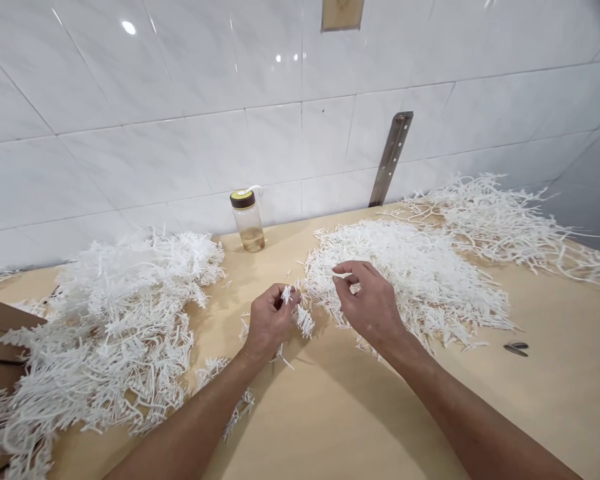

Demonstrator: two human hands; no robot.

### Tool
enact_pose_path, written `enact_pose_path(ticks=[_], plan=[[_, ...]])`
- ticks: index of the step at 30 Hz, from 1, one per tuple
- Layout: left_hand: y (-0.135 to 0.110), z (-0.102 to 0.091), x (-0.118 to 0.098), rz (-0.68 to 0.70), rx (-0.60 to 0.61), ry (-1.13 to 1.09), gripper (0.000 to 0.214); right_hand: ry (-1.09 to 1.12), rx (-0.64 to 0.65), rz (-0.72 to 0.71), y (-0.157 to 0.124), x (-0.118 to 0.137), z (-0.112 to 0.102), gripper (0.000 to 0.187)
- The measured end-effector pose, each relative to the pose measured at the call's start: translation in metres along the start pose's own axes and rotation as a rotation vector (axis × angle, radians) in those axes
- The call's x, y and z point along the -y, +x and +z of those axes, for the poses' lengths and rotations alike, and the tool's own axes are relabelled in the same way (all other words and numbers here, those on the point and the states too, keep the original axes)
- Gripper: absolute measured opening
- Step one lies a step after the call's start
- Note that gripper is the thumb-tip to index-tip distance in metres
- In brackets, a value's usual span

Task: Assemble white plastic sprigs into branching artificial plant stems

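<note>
My left hand point(270, 320) is closed in a fist around a small bunch of white plastic strips point(300, 313), whose ends stick out above and to the right of the fingers. My right hand point(367, 300) hovers just right of it, thumb and forefinger pinched together on one thin white strip at the edge of the middle pile of white strips point(410, 280). Both hands are over the light wooden tabletop point(340, 413).
A large pile of white strips point(110, 333) lies at the left, another pile point(500, 220) at the far right. A clear bottle with a dark lid point(249, 220) stands by the tiled wall. A small dark tool point(516, 347) lies at the right. A cardboard box edge point(0, 347) shows far left.
</note>
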State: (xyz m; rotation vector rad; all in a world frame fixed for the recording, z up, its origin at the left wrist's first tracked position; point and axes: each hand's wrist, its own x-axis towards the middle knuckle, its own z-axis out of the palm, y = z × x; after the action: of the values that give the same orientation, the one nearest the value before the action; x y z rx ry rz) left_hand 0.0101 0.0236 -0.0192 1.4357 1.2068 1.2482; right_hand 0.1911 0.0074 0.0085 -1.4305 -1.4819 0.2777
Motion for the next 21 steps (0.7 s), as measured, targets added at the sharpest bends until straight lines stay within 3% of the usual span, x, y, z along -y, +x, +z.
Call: enact_pose_path(ticks=[5,7,11,16,21], plan=[[-0.004,-0.001,0.001,0.083,0.047,0.042,0.023,0.129,0.368,0.198,-0.010,0.012,0.008,0.028],[-0.005,-0.002,0.002,0.116,0.068,0.069,0.023,0.181,0.444,0.240,-0.014,0.013,0.012,0.028],[-0.007,-0.001,0.002,0.134,0.079,0.112,0.024,0.184,0.434,0.244,-0.016,0.011,0.016,0.022],[-0.009,0.000,-0.004,0.139,0.079,0.149,0.027,0.056,0.365,0.065,-0.016,0.008,0.016,0.019],[-0.012,0.001,-0.009,0.180,0.070,0.214,0.026,-0.010,0.376,-0.039,-0.019,0.008,0.017,0.017]])
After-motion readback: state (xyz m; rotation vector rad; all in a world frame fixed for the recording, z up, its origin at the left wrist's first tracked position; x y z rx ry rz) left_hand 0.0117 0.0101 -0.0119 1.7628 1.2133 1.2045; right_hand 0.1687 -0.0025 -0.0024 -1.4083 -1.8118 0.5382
